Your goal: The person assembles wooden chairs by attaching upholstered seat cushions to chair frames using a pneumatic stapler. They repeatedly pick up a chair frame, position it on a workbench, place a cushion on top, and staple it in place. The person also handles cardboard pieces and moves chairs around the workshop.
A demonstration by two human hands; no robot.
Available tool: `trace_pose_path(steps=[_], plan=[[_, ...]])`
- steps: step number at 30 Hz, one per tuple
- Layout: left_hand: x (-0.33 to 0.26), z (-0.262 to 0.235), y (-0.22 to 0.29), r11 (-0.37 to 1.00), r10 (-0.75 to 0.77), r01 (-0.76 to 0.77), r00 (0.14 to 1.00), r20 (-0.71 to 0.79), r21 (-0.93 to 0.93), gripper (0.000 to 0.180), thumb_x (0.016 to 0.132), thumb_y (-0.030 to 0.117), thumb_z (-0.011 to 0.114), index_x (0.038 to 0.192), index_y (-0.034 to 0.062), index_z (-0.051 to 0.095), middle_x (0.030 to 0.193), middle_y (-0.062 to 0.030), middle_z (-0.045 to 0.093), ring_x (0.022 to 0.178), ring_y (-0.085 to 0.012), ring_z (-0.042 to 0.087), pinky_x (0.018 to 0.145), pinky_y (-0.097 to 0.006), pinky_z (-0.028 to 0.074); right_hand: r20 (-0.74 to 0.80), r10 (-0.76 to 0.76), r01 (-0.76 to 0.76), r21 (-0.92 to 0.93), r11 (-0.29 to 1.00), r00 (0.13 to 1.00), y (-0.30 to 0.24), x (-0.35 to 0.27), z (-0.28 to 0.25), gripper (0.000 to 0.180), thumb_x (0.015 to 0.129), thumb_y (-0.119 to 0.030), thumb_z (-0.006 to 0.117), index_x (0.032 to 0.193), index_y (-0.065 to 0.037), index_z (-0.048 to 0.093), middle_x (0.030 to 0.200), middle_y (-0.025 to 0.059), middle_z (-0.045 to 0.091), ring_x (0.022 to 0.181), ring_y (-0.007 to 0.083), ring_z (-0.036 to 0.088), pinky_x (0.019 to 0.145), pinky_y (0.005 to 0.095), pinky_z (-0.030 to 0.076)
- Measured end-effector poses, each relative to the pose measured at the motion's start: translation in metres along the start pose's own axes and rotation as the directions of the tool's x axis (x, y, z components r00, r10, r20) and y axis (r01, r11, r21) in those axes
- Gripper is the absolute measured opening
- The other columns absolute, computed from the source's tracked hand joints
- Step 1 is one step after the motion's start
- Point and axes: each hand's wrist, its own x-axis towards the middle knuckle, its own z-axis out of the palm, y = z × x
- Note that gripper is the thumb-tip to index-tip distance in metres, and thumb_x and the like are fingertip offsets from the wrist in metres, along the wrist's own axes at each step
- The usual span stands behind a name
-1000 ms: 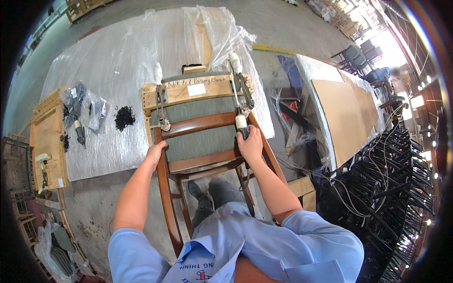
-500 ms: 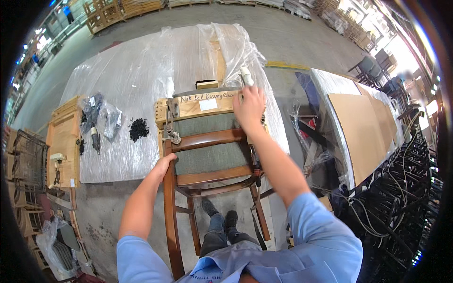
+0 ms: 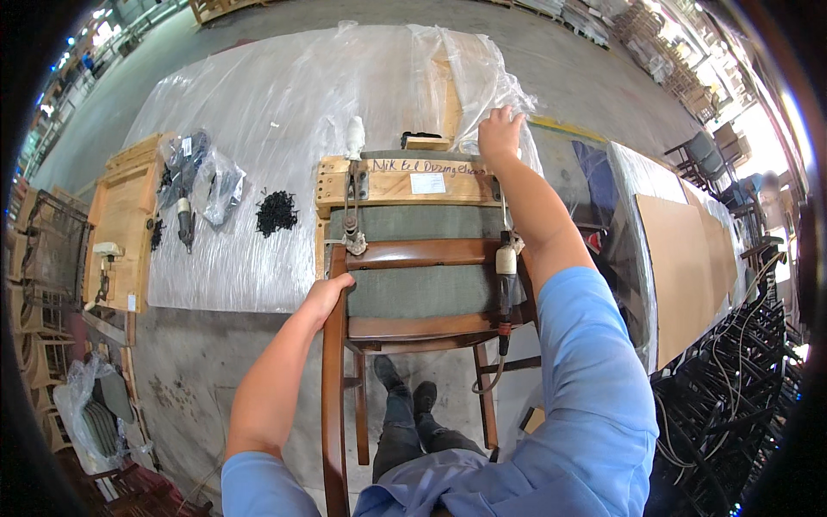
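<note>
A brown wooden chair frame (image 3: 422,252) with grey-green upholstered panels (image 3: 409,291) stands in front of me. My left hand (image 3: 329,300) is wrapped round its left upright. A wooden jig board (image 3: 392,183) with handwriting and a white label spans the chair's far end. At its left, a metal clamp (image 3: 351,183) has a white-wrapped handle (image 3: 355,138) standing up. My right hand (image 3: 502,138) is at the jig's far right corner, fingers curled where the matching handle was; the hand hides it. A power screwdriver (image 3: 506,280) hangs beside the chair's right side.
A plastic-wrapped table (image 3: 233,112) carries a pile of black screws (image 3: 276,213), a plastic bag (image 3: 222,191) and another screwdriver (image 3: 184,220). To the left stands a wooden frame (image 3: 125,233). At right are a cardboard-topped stack (image 3: 680,276) and piled black metal frames (image 3: 732,405).
My right hand has gone up from the jig board to the white-wrapped handle, now covered. My left hand stays on the upright. The view has shifted, and the hanging screwdriver shows more fully.
</note>
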Motion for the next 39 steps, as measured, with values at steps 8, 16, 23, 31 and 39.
trace_pose_path(steps=[8,16,23,31,39], plan=[[0.007,-0.007,-0.005,0.999,0.012,-0.012,1.0,0.005,0.035,0.073,0.085,0.043,0.07,0.13,-0.0139,0.059,0.136,-0.0248,0.06,0.124,-0.0314,0.057,0.107,-0.037,0.041,0.012,0.103,-0.104,0.146,0.984,0.995,-0.004,0.005,-0.008,0.032,0.098,-0.021,0.054,0.121,-0.009,0.073,0.132,0.0092,0.064,0.139,0.035,0.042,0.109,0.0655,0.031],[0.005,-0.006,-0.006,0.998,0.067,-0.066,0.998,-0.01,0.022,0.075,0.084,0.043,0.07,0.132,-0.0141,0.058,0.142,-0.0267,0.056,0.131,-0.0333,0.054,0.111,-0.038,0.038,-0.02,0.168,-0.159,0.223,0.962,0.986,-0.008,-0.006,-0.007,0.029,0.095,-0.019,0.057,0.115,-0.013,0.076,0.13,0.0061,0.065,0.132,0.0296,0.049,0.112,0.0614,0.033],[0.023,-0.005,-0.014,0.999,0.047,-0.047,0.999,0.023,-0.023,0.074,0.083,0.042,0.071,0.131,-0.0129,0.058,0.139,-0.0257,0.058,0.127,-0.0325,0.056,0.108,-0.037,0.041,-0.36,0.567,-0.042,0.817,0.575,0.741,0.008,-0.061,-0.042,0.02,0.089,-0.022,0.068,0.092,-0.003,0.073,0.113,0.0139,0.068,0.112,0.0329,0.06,0.096,0.0448,0.046],[0.035,-0.01,-0.026,0.998,0.06,-0.06,0.998,0.013,-0.034,0.053,0.09,0.038,0.065,0.123,-0.0031,0.064,0.119,-0.0148,0.066,0.107,-0.0259,0.061,0.095,-0.038,0.047,-0.076,0.636,-0.138,0.95,0.279,0.768,-0.035,-0.328,-0.043,0.023,0.09,-0.015,0.07,0.105,0.001,0.063,0.1,0.0178,0.065,0.092,0.0364,0.064,0.082,0.046,0.052],[-0.004,0.001,0.005,0.999,-0.002,0.003,1.0,0.02,-0.032,0.063,0.083,0.044,0.069,0.126,-0.0017,0.063,0.121,-0.0175,0.065,0.109,-0.0284,0.06,0.096,-0.039,0.047,0.406,0.328,-0.516,0.747,0.419,0.853,-0.021,-0.322,-0.007,0.067,0.08,-0.041,0.079,0.126,0.0,0.053,0.116,0.0215,0.062,0.108,0.0416,0.064,0.089,0.0517,0.054]])
